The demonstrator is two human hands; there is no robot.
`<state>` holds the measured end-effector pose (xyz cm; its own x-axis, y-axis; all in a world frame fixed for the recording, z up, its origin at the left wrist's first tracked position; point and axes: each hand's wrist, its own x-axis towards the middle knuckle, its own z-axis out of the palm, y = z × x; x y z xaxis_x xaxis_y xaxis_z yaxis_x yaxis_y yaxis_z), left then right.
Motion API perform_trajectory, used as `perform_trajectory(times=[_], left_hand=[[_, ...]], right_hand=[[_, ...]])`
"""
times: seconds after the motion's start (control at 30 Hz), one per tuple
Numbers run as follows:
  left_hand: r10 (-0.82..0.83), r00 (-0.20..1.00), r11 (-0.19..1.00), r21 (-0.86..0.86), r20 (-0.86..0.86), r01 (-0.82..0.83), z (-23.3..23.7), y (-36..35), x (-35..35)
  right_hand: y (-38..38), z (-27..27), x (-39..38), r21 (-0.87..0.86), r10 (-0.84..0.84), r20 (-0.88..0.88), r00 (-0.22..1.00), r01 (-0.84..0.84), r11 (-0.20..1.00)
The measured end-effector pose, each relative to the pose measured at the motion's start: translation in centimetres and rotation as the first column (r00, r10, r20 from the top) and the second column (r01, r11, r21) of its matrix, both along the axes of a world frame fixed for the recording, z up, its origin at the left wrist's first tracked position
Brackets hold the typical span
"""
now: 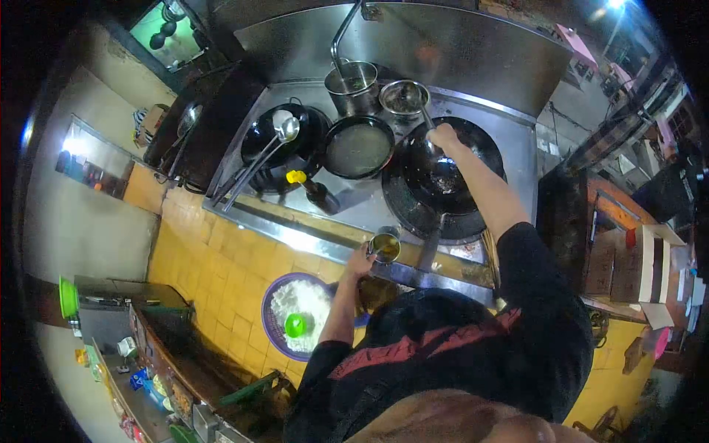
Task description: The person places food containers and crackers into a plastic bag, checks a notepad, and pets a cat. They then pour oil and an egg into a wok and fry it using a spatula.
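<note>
My left hand [360, 263] is closed on a small metal cup [385, 249] with yellowish liquid in it, in front of the stove edge. Stretched out over the black wok [484, 159], my right hand [443, 136] grips the handle of a metal ladle [427, 117]. The ladle's head end reaches the metal bowl [405, 112] behind the wok; its exact shape is hard to make out. Below my right arm, the wok's own handle [432, 247] points toward me. Some dark bits lie in the wok's bottom.
A pan of cloudy liquid [360, 148] and a tall pot [351, 96] stand left of the wok. Two long-handled ladles [286, 130] rest over another wok [258, 144]. A yellow-capped bottle [317, 193] is near the front. Lower left, a purple basket [269, 325] holds white rice and a green bowl [295, 325].
</note>
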<state>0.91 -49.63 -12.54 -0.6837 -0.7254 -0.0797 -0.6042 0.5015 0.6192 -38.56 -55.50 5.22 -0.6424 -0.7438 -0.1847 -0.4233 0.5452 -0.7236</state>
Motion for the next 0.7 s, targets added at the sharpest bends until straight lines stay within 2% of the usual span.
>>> perform_trajectory(times=[0.07,0.13,0.17,0.2,0.23,0.27,0.3,0.33,0.4,0.43,0.5,0.57,0.63,0.7], left_hand=[[0.011,1.000,0.998,0.070,-0.024,-0.009,0.2,0.5,-0.3],[0.003,1.000,0.986,0.164,-0.031,0.002,-1.3,-0.2,0.1],[0.064,0.997,0.939,0.341,-0.037,-0.048,-0.9,-0.5,0.2],[0.045,0.998,0.937,0.348,-0.034,-0.030,0.4,-0.5,-0.1],[0.032,0.999,0.950,0.308,0.029,-0.039,1.6,-0.6,-0.4],[0.020,0.995,0.962,0.268,0.094,-0.045,2.4,-0.8,-0.6],[-0.011,0.993,0.973,0.231,0.116,-0.017,0.4,-1.6,-0.3],[-0.017,0.999,0.981,0.191,-0.051,0.027,-0.9,-1.9,-0.1],[0.000,0.997,0.946,0.324,0.080,-0.026,0.7,-1.9,-0.6],[-0.016,0.996,0.942,0.336,0.090,-0.016,1.6,-1.7,-0.7],[0.124,0.992,0.862,0.495,0.005,-0.110,2.0,-1.5,-0.7],[0.166,0.986,0.844,0.520,-0.019,-0.132,2.2,-1.4,-0.7],[0.177,0.983,0.845,0.520,-0.045,-0.128,2.9,-1.3,-0.8],[0.242,0.969,0.813,0.556,-0.051,-0.174,3.3,-1.5,-0.7]], right_hand=[[0.5,-1.7,-0.7,-0.135,0.039,0.347,0.937,0.009,0.991],[2.5,-0.8,-1.0,-0.152,0.044,0.375,0.926,0.015,0.988],[4.0,-0.4,-0.9,-0.230,0.024,0.573,0.819,0.133,0.964],[5.8,0.6,-0.8,-0.279,0.030,0.742,0.670,0.267,0.922],[7.9,1.7,-0.9,-0.335,0.094,0.711,0.697,0.218,0.917],[9.6,1.2,-1.8,-0.350,0.130,0.766,0.629,0.240,0.905],[11.9,2.5,-1.8,-0.327,0.101,0.760,0.642,0.243,0.913],[14.7,4.6,-1.1,-0.297,0.071,0.757,0.650,0.246,0.923],[19.3,5.9,-0.7,-0.270,0.062,0.781,0.621,0.247,0.930],[21.3,5.9,-0.5,-0.265,0.076,0.791,0.607,0.228,0.937],[24.9,4.6,0.2,-0.241,0.044,0.798,0.601,0.250,0.938],[27.5,3.0,1.5,-0.224,0.023,0.802,0.597,0.264,0.938],[29.3,1.4,3.3,-0.201,-0.010,0.669,0.743,0.194,0.960],[30.4,0.7,5.0,-0.182,-0.048,0.670,0.740,0.227,0.957]])
